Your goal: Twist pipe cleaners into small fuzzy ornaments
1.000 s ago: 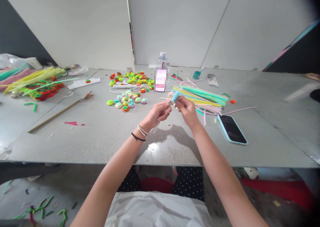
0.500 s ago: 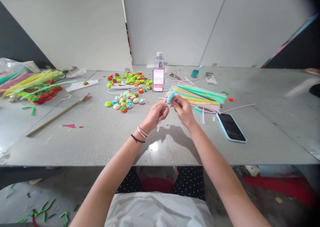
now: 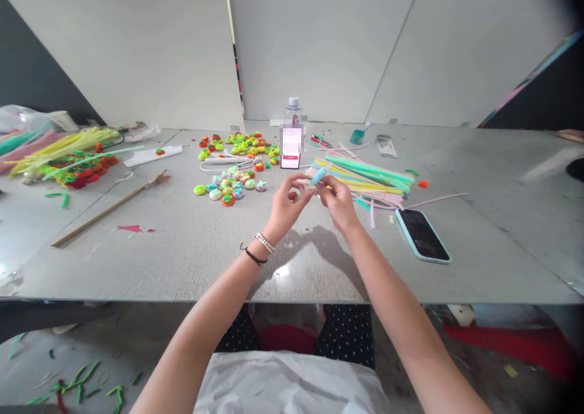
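A small light-blue coil (image 3: 319,175) of fuzzy stem is held between both hands above the middle of the table. My left hand (image 3: 290,204) pinches its lower end with the fingertips. On the other side, my right hand (image 3: 336,198) grips the coil between thumb and fingers. Behind my right hand lies a bundle of pastel stems (image 3: 369,174) in green, yellow and pink. Small pastel rounds (image 3: 232,183) lie left of my hands, with yellow and orange ones (image 3: 250,143) behind them.
A lit phone (image 3: 291,155) leans upright before a bottle (image 3: 294,107). Another phone (image 3: 423,234) lies at the right. To the left are a wooden stick (image 3: 107,213), a white strip (image 3: 152,157) and more stems (image 3: 68,149). The front table edge (image 3: 292,302) runs below my forearms.
The fingers of my left hand have loosened and spread more around the coil. The coil sits slightly further right, and the pale end below my left hand no longer shows.
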The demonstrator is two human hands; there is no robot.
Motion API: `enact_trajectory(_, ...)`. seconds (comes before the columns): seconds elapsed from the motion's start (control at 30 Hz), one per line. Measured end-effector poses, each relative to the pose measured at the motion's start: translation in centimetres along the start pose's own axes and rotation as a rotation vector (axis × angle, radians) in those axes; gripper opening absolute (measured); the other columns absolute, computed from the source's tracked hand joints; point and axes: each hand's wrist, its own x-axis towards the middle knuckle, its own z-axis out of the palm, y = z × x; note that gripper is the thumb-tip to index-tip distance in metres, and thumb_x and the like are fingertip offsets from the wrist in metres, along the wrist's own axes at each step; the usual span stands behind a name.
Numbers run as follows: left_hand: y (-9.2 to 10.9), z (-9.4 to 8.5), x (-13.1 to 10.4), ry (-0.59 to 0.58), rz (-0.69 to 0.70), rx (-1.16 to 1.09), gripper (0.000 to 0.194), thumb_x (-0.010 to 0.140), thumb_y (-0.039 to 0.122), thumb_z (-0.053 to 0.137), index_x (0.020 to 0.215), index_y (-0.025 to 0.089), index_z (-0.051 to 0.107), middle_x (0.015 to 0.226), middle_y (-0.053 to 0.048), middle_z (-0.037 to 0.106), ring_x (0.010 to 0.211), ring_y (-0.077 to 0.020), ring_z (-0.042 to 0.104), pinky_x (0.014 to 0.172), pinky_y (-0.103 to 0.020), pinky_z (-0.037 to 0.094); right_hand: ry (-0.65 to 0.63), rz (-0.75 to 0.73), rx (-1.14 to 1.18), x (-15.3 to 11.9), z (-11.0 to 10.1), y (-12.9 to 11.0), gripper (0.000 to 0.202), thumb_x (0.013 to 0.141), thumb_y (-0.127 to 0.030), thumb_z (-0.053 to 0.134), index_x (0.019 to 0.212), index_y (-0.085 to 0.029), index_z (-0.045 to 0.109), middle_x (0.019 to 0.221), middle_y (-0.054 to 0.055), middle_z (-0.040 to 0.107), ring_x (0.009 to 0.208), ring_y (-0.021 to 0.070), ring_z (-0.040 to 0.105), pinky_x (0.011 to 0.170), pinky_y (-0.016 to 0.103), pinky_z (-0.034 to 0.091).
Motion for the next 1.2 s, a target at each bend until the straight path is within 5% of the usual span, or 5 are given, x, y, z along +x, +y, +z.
enact_trajectory(0.2,-0.4,0.0,-0.1,0.073,0.041,0.122,0.025,0.082,0.03,0.06,0.105,0.023,0.066,0.081,-0.001,0.059,0.059,-0.0054,0.044,0.051,-0.016,0.035,-0.012,0.012,0.039,0.0,0.0,0.0,0.02,0.079,-0.038,0.062,0.087,-0.02,0.059,0.071,-0.002,0.05,0.054,0.0079,0.04,0.047,0.021,0.028)
enact_trajectory(0.53,0.6,0.0,-0.2,0.03,-0.206,-0.197,0.037,0.08,0.041,0.06,0.108,0.018,0.066,0.053,0.006,0.048,0.037,-0.0027,0.03,0.035,-0.018,0.022,-0.129,0.025,0.089,-0.3,0.4,-0.4,0.028,0.081,-0.042,0.062,0.099,-0.022,0.054,0.07,-0.003,0.056,0.047,0.0069,0.04,0.041,0.02,0.029)
enact_trajectory(0.73,0.9,0.1,-0.2,-0.003,-0.303,-0.361,0.04,0.079,0.045,0.06,0.107,0.016,0.065,0.05,0.007,0.041,0.038,-0.0026,0.028,0.035,-0.018,0.019,-0.084,-0.014,0.078,-0.3,0.3,-0.2,0.028,0.081,-0.042,0.063,0.098,-0.023,0.05,0.069,-0.003,0.06,0.047,0.0073,0.044,0.041,0.02,0.032)
enact_trajectory(1.2,0.6,-0.1,0.0,-0.152,-0.361,-0.567,0.038,0.083,0.047,0.054,0.064,0.015,0.046,0.051,0.008,0.032,0.039,-0.0016,0.022,0.037,-0.017,0.015,-0.058,0.004,0.096,-0.2,0.4,0.4,0.035,0.078,-0.042,0.065,0.091,-0.025,0.037,0.067,-0.006,0.059,0.044,0.0068,0.044,0.039,0.018,0.033)
